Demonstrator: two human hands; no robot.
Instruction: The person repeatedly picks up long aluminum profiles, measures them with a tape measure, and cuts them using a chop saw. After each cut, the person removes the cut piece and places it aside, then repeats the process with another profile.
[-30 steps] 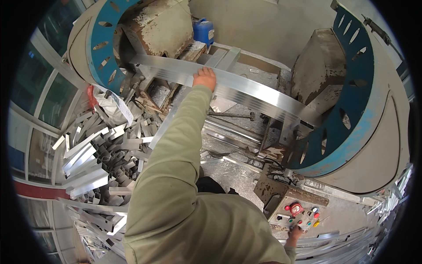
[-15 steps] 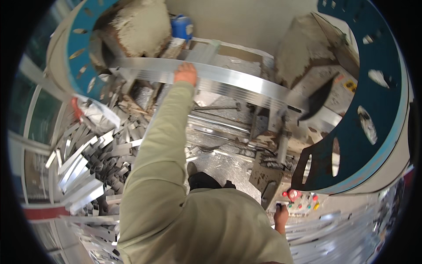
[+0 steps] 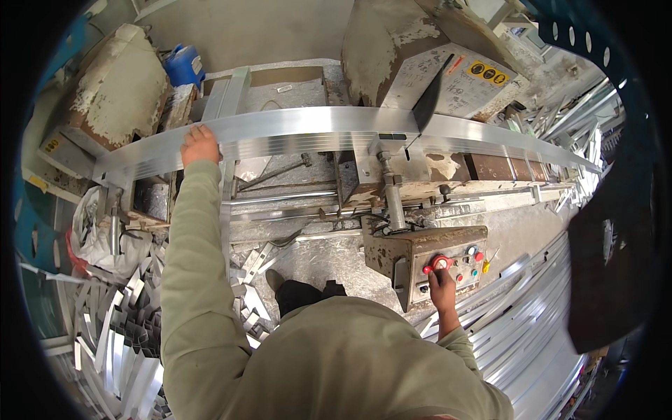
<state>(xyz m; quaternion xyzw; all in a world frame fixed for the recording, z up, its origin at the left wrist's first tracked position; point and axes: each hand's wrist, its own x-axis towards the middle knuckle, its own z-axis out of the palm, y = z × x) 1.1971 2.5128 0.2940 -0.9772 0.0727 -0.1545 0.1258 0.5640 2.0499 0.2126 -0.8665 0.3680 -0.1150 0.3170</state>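
Observation:
A long silver aluminium profile (image 3: 294, 122) lies across the bed of a double-head cutting saw. My left hand (image 3: 201, 145) is closed over its near edge on the left part, fingers bent onto the top face. A dark saw blade (image 3: 432, 98) stands at the profile, right of the middle, beneath the right saw head (image 3: 441, 73). My right hand (image 3: 442, 290) is at the control box (image 3: 427, 241), its fingers closed at the large red button (image 3: 440, 262); the fingertips are partly hidden. A metal clamp cylinder (image 3: 393, 199) stands before the profile near the blade.
The left saw head (image 3: 115, 91) has peeling paint. Behind the bed stands a blue jerrycan (image 3: 185, 66). Offcuts (image 3: 129, 329) pile up at the left, beside a white sack (image 3: 98, 231). Long profiles (image 3: 518, 329) lie at the right. Perforated teal guards (image 3: 609, 259) frame both sides.
My view has swung to the right. My right hand has moved from the lower left of the control panel up to the red button. My left hand remains on the profile.

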